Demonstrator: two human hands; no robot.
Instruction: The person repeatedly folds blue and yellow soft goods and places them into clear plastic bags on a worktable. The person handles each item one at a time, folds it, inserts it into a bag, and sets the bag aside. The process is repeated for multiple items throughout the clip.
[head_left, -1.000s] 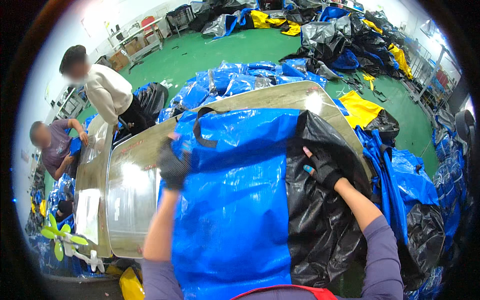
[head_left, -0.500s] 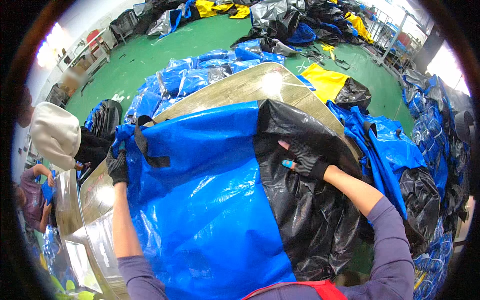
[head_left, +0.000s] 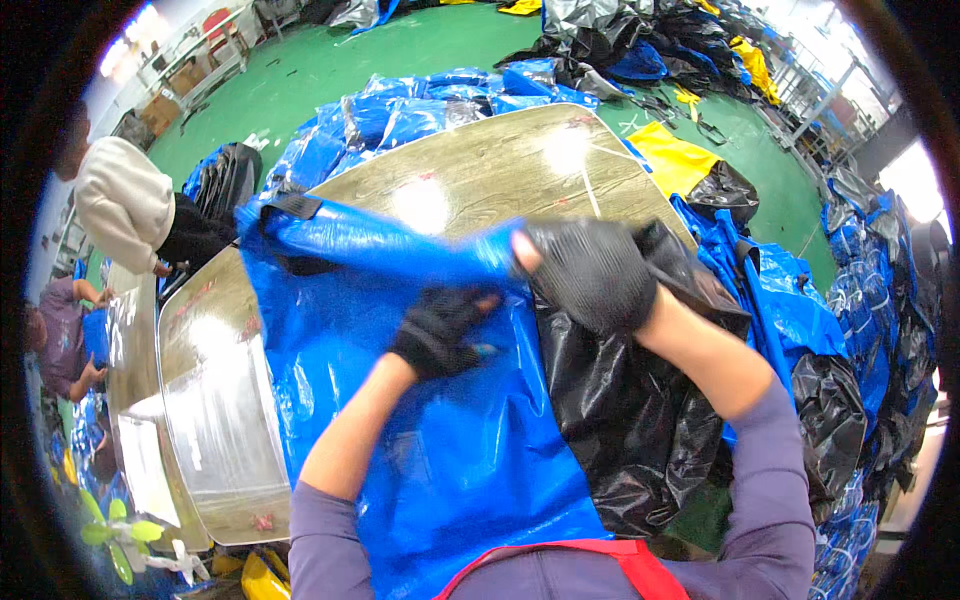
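A large blue-and-black tarpaulin bag [head_left: 430,440] lies over the near part of the wood-patterned table and hangs toward me. Its far edge is folded over in a loose roll, with a black strap at the left end. My right hand [head_left: 595,275], in a black fingerless glove and blurred, is closed on the folded edge where blue meets black. My left hand [head_left: 440,330], gloved the same way, is just below the roll on the blue panel. Its fingertips point right and are apart, with nothing seen in them.
The wood-patterned table [head_left: 480,165] has wrapped blue packages [head_left: 420,122] beyond it. More blue and black tarpaulin pieces [head_left: 790,290] lie at the right. At the left are a person in a white top [head_left: 125,205], another in purple [head_left: 65,330], and a small green-bladed fan [head_left: 122,532].
My left hand has left the bag's far left corner and moved right to the middle. My right hand has taken the far edge at the seam. That edge is now folded toward me.
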